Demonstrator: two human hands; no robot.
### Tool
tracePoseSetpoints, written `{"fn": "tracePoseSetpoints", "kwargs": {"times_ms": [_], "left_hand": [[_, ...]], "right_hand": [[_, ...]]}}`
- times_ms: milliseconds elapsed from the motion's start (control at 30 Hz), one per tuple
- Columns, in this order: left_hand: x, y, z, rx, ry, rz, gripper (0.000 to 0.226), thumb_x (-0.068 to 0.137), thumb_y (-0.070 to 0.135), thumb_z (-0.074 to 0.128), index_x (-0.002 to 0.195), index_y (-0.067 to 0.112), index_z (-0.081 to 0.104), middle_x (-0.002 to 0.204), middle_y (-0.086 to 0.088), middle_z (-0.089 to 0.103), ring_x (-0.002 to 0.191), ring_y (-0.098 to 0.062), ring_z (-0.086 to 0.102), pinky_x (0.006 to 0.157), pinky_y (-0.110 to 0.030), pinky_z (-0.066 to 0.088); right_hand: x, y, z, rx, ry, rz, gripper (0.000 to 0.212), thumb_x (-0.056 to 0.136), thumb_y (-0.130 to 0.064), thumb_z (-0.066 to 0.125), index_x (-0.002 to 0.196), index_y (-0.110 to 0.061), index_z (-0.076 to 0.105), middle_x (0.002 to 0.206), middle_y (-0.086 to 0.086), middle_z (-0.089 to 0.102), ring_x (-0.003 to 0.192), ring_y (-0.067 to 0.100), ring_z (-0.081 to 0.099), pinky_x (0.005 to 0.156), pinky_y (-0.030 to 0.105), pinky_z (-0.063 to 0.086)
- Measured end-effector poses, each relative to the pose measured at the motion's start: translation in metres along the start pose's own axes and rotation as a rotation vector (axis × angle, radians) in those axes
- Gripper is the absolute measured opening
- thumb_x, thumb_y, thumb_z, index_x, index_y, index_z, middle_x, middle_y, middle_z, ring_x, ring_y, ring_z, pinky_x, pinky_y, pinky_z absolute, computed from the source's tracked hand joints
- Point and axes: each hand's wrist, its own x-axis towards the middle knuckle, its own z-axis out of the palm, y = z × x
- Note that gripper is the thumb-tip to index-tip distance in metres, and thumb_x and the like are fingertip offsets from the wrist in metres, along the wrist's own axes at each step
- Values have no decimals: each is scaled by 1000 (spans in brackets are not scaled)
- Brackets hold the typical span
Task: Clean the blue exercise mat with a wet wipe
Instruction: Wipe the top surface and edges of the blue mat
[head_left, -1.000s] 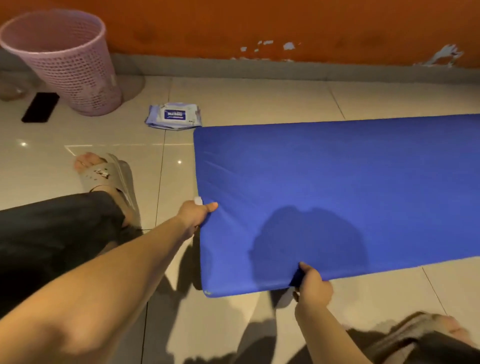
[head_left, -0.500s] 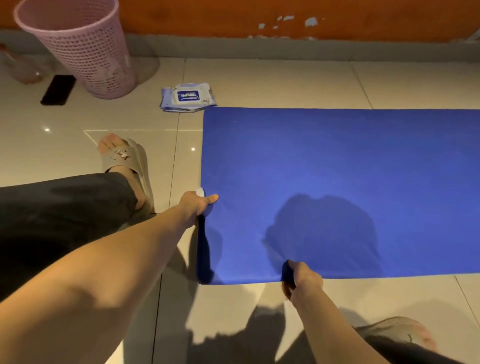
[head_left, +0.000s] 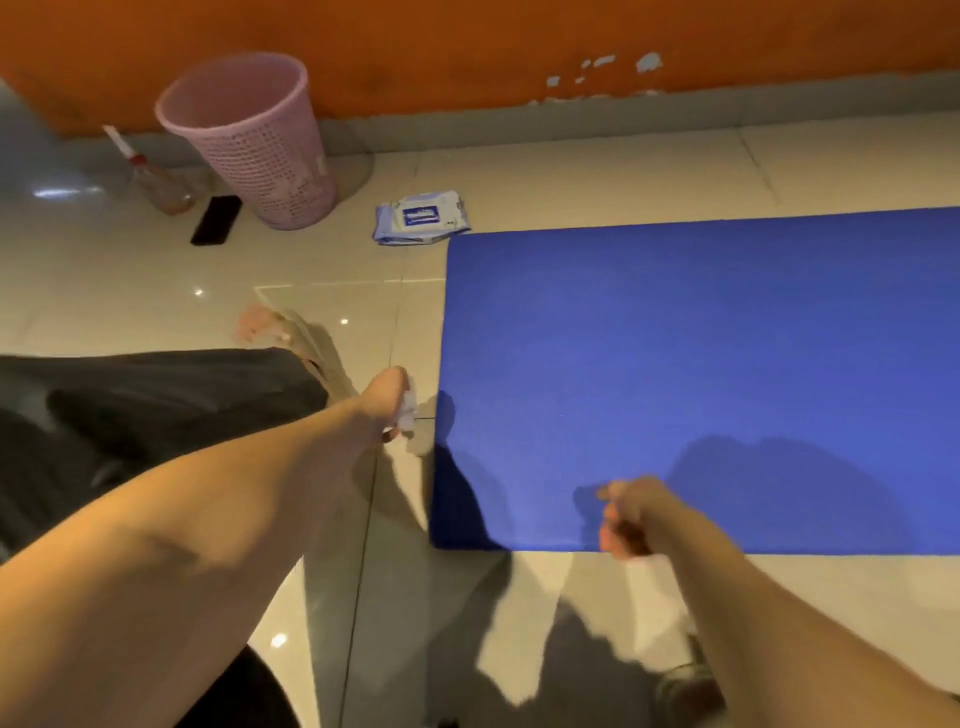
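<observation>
Blue mat (head_left: 701, 364) laid flat on the tiled floor (head_left: 571, 182), top face apparently spread for wiping. Just off its left edge, the left hand (head_left: 387, 402) curls round a crumpled white wipe (head_left: 409, 410), seemingly poised to begin. The right hand (head_left: 626, 514) hangs over the mat's near edge, fingers bent; blur hides whether it grips anything. The wipe packet (head_left: 421, 217) lies beside the far-left corner

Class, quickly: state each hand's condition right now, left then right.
Left hand: closed, holding a white wet wipe beside the blue mat.
Right hand: blurred over the mat's near edge; cannot be told.
</observation>
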Motion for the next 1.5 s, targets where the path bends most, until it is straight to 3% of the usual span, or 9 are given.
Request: {"fn": "tracePoseSetpoints", "kwargs": {"times_ms": [100,233,333,500,633,1033,1200,1333,1500], "left_hand": [[-6,5,1,18,111,4,22,99,9,40,77,12,44,77,-9,47,63,-21,49,58,-32,43],[29,2,17,15,169,19,6,94,3,57,89,6,57,86,-10,59,80,-27,60,69,-34,55],[74,-8,11,-9,282,53,13,82,-2,68,94,-3,67,94,-21,69,85,-34,68,68,-34,56],[115,-1,3,-182,197,173,18,78,-11,74,85,1,63,89,-17,64,79,-32,66,52,-28,59],[137,14,16,-135,118,249,14,80,-7,76,82,1,65,89,-16,65,77,-30,67,74,-39,64],[76,-67,37,396,8,304,10,85,9,68,81,17,63,75,7,66,69,-9,61,57,-13,42],[114,-18,33,207,161,305,21,89,15,70,73,20,58,69,2,67,68,-18,66,68,-28,55],[141,22,34,170,142,302,15,89,6,67,79,15,61,73,-1,63,66,-18,63,61,-24,55],[104,-18,31,145,108,317,23,88,-4,61,72,11,56,74,-3,60,71,-23,59,62,-25,57]], "right_hand": [[-8,-68,7,-58,105,-301,29,91,-6,54,65,-12,41,42,5,41,35,21,44,40,23,39],[12,-104,34,-722,176,-525,6,87,-17,62,84,-12,62,80,14,59,78,32,55,73,38,50],[39,-104,43,-1131,122,-533,67,91,-31,65,152,-26,37,143,14,40,127,35,48,103,43,44],[72,-101,58,-1542,159,-651,91,89,-57,65,160,-32,13,161,7,19,144,33,27,114,45,30],[77,-99,63,-1604,197,-667,91,88,-57,67,159,-27,18,156,9,26,139,34,32,111,44,33],[75,-104,65,-1556,163,-683,90,87,-55,69,157,-25,21,151,10,24,132,34,34,106,40,40],[73,-104,66,-1535,166,-688,91,89,-53,69,159,-24,18,153,11,22,133,35,33,105,40,42],[76,-101,66,-1539,179,-704,90,91,-53,67,159,-23,16,152,12,23,132,35,33,103,39,43],[77,-102,63,-1538,164,-701,91,90,-55,65,160,-26,14,153,10,21,133,33,32,104,37,42]]}}
